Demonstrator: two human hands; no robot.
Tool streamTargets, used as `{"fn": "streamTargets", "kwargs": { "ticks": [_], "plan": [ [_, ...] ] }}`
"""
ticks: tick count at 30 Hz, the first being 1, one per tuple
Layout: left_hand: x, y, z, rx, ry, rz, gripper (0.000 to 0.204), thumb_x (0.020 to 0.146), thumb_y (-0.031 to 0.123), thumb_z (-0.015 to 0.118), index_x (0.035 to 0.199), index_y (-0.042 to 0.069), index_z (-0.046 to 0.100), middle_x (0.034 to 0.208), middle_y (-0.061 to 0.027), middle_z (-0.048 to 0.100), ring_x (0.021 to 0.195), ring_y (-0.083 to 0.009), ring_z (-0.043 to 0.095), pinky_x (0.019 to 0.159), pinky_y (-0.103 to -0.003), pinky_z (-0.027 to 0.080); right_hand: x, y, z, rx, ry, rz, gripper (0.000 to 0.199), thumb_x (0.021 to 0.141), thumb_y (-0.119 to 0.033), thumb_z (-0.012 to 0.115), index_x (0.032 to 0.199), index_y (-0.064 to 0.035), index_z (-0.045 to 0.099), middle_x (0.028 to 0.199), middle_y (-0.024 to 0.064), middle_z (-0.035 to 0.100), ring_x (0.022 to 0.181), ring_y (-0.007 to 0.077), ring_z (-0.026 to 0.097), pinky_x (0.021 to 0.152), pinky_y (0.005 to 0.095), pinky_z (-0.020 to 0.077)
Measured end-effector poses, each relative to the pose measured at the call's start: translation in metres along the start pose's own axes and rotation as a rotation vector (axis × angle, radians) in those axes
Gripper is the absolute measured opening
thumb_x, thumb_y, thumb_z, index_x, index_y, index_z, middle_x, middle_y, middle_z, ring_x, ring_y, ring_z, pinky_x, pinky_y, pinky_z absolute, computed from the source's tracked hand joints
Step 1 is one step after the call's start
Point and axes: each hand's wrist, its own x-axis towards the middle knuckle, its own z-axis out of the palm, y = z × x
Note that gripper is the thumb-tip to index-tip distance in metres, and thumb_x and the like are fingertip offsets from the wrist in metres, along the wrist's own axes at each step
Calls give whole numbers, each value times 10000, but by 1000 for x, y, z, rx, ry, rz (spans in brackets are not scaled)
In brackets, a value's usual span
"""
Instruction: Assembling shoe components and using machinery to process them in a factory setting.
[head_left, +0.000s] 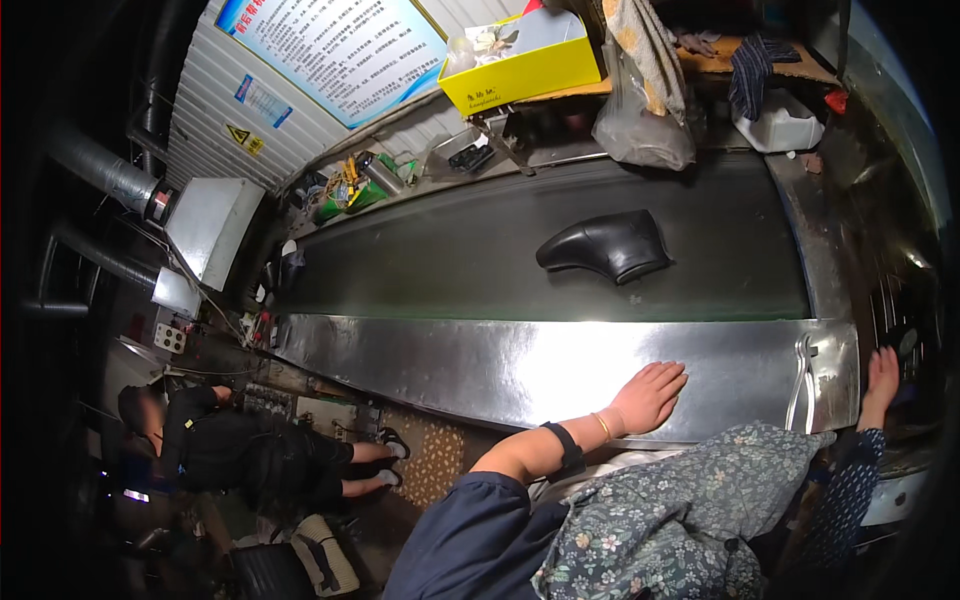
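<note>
My left hand (pixel 648 397) lies flat on the shiny metal ledge (pixel 450 360), its fingers stretched out and nothing in them. Off to the right, past the ledge's end, my right hand (pixel 880 378) is raised with fingers extended beside a dark machine part (pixel 908 343); whether it touches that part I cannot tell. Beyond the ledge, a black ankle boot (pixel 608 247) rests on its side on the dark conveyor belt (pixel 430 255), apart from both hands. Metal pliers (pixel 802 385) lie on the ledge between my hands.
A yellow box (pixel 520 65) stands on the back shelf, near a hanging plastic bag (pixel 645 130) and a white jug (pixel 780 125). Tools (pixel 365 180) clutter the belt's far-left edge. At lower left a person in dark clothes (pixel 240 440) works beside other equipment.
</note>
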Motion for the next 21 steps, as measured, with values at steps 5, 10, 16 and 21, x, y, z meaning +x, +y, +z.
{"fn": "streamTargets", "kwargs": {
  "ticks": [5,10,16,21],
  "plan": [
    [-6,-6,11,-79,-20,-38,427,853,111,596,1255,-26,561,1356,-215,517,1254,-378,487,1073,-483,379,-234,-20,114,-633,-420,-79,165,949,-129,630,1053,-7,667,992,29,656,897,105,591,803,273,488],
    [17,-48,-21,-717,45,-404,146,882,96,623,1000,15,652,1069,-171,662,1018,-340,628,916,-382,506,-409,-43,108,-1143,-406,-736,65,859,1,639,910,36,659,1100,185,683,1001,366,643,913,427,504],
    [73,-207,-139,111,387,-638,676,715,325,844,1249,-9,596,1191,-218,653,1107,-378,619,988,-438,471,-479,-51,64,-1046,-55,-320,98,864,-39,653,947,-27,704,1147,172,678,994,305,680,834,352,553],
    [51,-210,-121,-75,104,-894,627,628,373,898,1019,-31,622,1013,-217,675,1010,-347,660,884,-440,508,-489,-32,54,-972,-67,-374,140,865,-84,663,981,-28,717,1155,160,678,1004,328,682,849,362,552]
  ]
}}
